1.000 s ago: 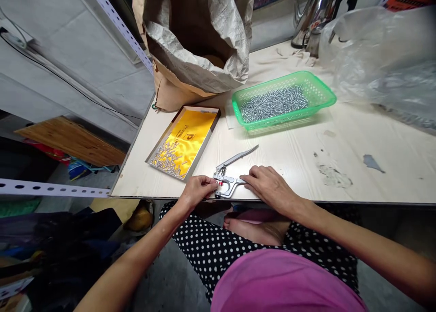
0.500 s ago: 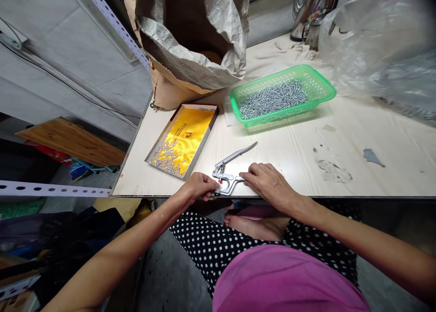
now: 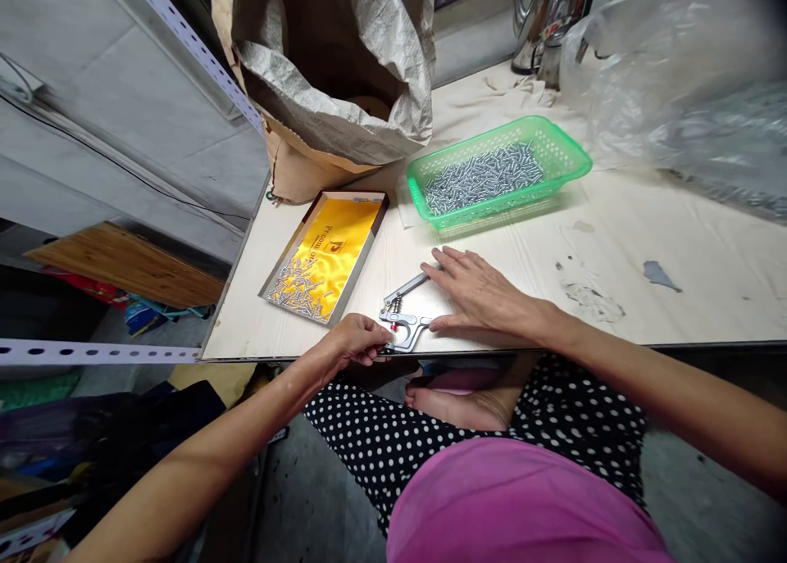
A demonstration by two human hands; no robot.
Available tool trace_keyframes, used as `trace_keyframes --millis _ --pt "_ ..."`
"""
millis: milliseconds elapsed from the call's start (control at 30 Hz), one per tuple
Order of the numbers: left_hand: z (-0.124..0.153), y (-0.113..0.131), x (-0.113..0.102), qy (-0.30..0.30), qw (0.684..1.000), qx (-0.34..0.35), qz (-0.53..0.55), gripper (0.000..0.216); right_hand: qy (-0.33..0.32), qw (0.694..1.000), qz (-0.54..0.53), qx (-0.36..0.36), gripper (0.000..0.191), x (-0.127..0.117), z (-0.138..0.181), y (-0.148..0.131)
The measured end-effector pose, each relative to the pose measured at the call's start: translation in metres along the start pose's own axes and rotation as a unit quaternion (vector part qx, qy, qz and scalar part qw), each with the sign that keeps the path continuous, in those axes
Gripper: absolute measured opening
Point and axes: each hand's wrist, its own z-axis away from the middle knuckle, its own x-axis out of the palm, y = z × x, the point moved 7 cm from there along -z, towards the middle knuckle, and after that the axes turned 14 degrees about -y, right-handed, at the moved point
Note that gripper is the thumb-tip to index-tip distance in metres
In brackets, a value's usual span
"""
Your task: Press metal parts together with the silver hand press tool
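Note:
A small metal press plier (image 3: 403, 325) lies at the near edge of the pale table (image 3: 615, 243). My left hand (image 3: 357, 340) is pinched at the tool's jaw, its fingertips closed on something too small to make out. My right hand (image 3: 476, 288) lies over the tool's upper handle with fingers stretched out flat. A yellow-lined shallow box (image 3: 329, 251) with several small metal pieces sits to the left of the tool. A green plastic basket (image 3: 495, 174) full of small metal pieces stands beyond it.
A large open paper sack (image 3: 332, 79) stands at the back left of the table. Clear plastic bags (image 3: 682, 79) and a steel kettle (image 3: 547, 22) are at the back right. Perforated shelf rails (image 3: 92, 352) run on the left. My legs sit below the table edge.
My right hand has moved from the tool's lower handle up onto its raised upper handle, fingers spread flat. My left hand stays pinched at the jaw. The view shifted slightly.

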Motion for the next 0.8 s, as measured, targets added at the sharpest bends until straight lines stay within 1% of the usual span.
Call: trace_keyframes --millis 67,133,267,400,600,800 --pt "0.000 0.000 0.000 0.000 1.000 0.002 0.005 0.026 -0.039 0.999 0.009 -0.005 0.100 0.005 -0.011 0.005" --pt "-0.001 -0.001 0.000 -0.001 1.000 0.001 0.007 0.025 -0.061 0.998 0.011 -0.017 0.101 0.008 -0.018 0.006" --pt "-0.004 -0.002 -0.001 -0.007 1.000 0.008 0.007 0.028 -0.058 0.997 0.025 -0.036 0.098 0.005 -0.020 -0.002" --pt "-0.006 -0.005 -0.002 -0.007 1.000 0.010 0.007 0.031 -0.074 0.996 0.024 -0.034 0.088 0.001 -0.014 -0.008" --pt "-0.006 -0.005 -0.001 -0.002 1.000 0.008 0.002 0.029 -0.051 0.998 0.007 -0.038 0.075 -0.003 -0.006 -0.011" --pt "-0.005 -0.003 -0.002 -0.006 1.000 0.008 -0.008 0.030 -0.031 0.999 -0.001 -0.032 0.076 -0.001 -0.004 -0.009"
